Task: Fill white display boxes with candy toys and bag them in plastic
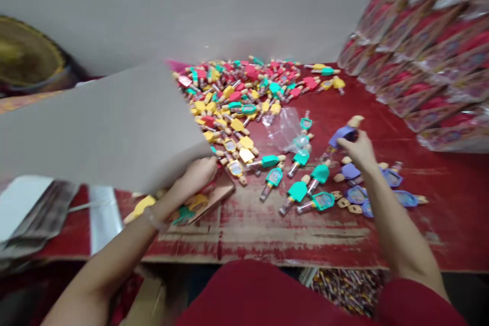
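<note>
Red table [451,204]: your right hand [361,150], three o'clock, pinched a purple toy [337,137], seemingly light, stiff, best held mid-body; left hand [200,175], grip unclear.

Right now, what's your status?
Right hand holding purple piece. Left hand at edge of grey board, grip unclear. That grey board hides part of red table.
</note>
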The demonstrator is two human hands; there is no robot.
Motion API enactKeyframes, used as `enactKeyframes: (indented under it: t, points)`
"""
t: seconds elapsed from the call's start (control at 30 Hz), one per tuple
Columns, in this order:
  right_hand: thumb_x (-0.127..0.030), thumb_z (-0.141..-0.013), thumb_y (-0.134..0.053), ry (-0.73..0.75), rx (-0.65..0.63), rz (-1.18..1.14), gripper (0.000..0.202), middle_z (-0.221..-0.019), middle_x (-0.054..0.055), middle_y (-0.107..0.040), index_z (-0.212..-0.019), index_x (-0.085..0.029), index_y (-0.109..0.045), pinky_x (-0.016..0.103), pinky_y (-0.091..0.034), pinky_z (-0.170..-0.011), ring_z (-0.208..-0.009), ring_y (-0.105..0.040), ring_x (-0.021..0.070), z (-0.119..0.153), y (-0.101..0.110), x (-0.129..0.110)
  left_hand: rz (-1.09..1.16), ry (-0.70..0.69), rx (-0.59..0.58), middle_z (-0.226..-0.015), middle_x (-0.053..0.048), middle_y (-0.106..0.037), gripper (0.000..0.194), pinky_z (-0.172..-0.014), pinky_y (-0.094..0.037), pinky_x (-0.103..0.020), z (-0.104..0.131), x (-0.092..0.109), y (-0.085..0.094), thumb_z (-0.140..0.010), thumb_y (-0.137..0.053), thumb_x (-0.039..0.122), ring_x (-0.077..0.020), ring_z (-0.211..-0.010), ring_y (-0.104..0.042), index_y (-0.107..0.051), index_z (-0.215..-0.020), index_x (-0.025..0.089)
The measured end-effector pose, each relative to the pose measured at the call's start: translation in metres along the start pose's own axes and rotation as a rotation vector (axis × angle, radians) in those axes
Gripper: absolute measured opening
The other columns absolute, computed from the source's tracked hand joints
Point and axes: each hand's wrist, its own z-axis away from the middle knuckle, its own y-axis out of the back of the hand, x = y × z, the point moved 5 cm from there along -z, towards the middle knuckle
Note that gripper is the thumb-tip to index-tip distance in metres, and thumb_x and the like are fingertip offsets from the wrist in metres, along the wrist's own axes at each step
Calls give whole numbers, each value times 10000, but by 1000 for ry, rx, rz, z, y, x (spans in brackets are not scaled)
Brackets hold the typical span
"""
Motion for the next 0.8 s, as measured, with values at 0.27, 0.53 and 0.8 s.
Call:
enactKeyframes:
  t: [0.27,0.53,0.8]
  points:
    - [-374,-760,-673,411,-380,-642,355,-1028,75,-686,-1064,-217,-580,387,-594,-799,-879,-681,239,237,-115,-179,292,37,734,-1353,-135,-663,332,-1146,-441,-449,88,-18,9,-1027,-470,265,-264,-1297,-580,-622,-1302,160]
    - [-394,-795,-629,416,-302,-395,338,-1018,113,-634,-1061,-205,-541,428,-581,-810,-938,-648,288,277,-203,-203,572,490,1099,-1462,-195,-483,553,-1220,-338,-531,158,-66,-49,-970,-569,339,-297,-1418,-419,-398,-1467,166]
    - [-271,-881,-663,525,-481,35,615,-1329,254,-542,-1420,-110,-414,466,-588,-826,-1095,-662,356,302,-223,-236,837,674,1081,-1545,-241,-331,763,-1196,-407,-505,133,-71,-71,-911,-633,376,-305,-1505,-344,-172,-1480,160]
